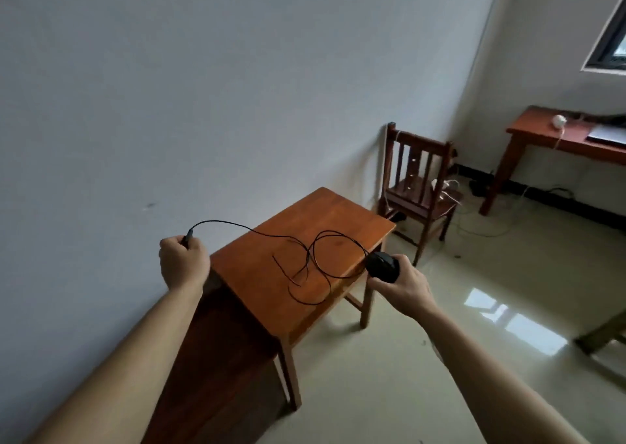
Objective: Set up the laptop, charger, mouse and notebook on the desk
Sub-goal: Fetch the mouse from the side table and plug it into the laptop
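Right hand [404, 279] grips the mouse [382, 266]; left hand [183, 260] clenches its cable [318, 260] end, cable looping above the desk [305, 240].

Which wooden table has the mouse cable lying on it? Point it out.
The near table between the hands: the black cable loops over its top. The far table by the window carries a white round object instead.

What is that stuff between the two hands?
The mouse's thin black cord, seen in the head view. It runs from the left hand in loose loops over the wooden desk to the mouse in the right hand.
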Demonstrator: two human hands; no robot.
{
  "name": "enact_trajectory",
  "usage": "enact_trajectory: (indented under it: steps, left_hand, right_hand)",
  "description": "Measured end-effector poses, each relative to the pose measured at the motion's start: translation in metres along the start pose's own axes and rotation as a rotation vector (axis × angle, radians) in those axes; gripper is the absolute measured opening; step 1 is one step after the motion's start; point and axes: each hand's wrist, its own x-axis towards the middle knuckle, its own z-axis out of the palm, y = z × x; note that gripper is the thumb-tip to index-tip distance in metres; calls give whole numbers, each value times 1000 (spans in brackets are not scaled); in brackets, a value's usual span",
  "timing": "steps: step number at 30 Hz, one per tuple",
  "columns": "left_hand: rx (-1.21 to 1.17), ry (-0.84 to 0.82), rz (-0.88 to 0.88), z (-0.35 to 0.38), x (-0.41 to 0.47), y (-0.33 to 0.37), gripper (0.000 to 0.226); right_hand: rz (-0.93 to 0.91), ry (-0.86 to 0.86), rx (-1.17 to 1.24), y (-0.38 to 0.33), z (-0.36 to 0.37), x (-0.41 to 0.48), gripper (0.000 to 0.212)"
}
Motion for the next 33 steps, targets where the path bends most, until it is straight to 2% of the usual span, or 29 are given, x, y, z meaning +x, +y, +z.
enact_trajectory:
  steps: [2,4,8,12,15,16,19,23,26,30,33]
  left_hand:
    - [-57,-80,-34,56,-34,31,19]
    - [-108,-172,-100,120,-69,61,31]
    - [-200,-260,-187,207,-119,107,32]
    - [-226,-274,-144,290,-145,151,25]
    - [-210,-346,-71,354,-163,173,17]
    - [-211,-384,-54,376,-169,179,14]
    - [-196,-470,-30,452,-187,197,26]
    - [-196,-569,29,558,-219,244,13]
    - [-245,-709,9,620,-241,287,16]
    - [-249,-911,74,705,-262,350,28]
    - [-220,-1054,110,758,-289,380,24]
  right_hand:
    - [26,23,-26,41,-47,6,66]
    - [83,76,-67,88,-97,10,67]
    - [328,197,-140,174,-171,9,62]
    - [630,354,-106,253,-227,15,66]
    - [756,415,-74,294,-253,29,65]
    - [772,423,-70,303,-259,36,64]
    - [783,451,-78,321,-278,73,64]
    - [749,532,-71,333,-323,155,63]
    - [720,604,13,330,-361,211,66]
    - [672,733,59,328,-412,272,68]
    - [683,800,107,342,-439,299,69]
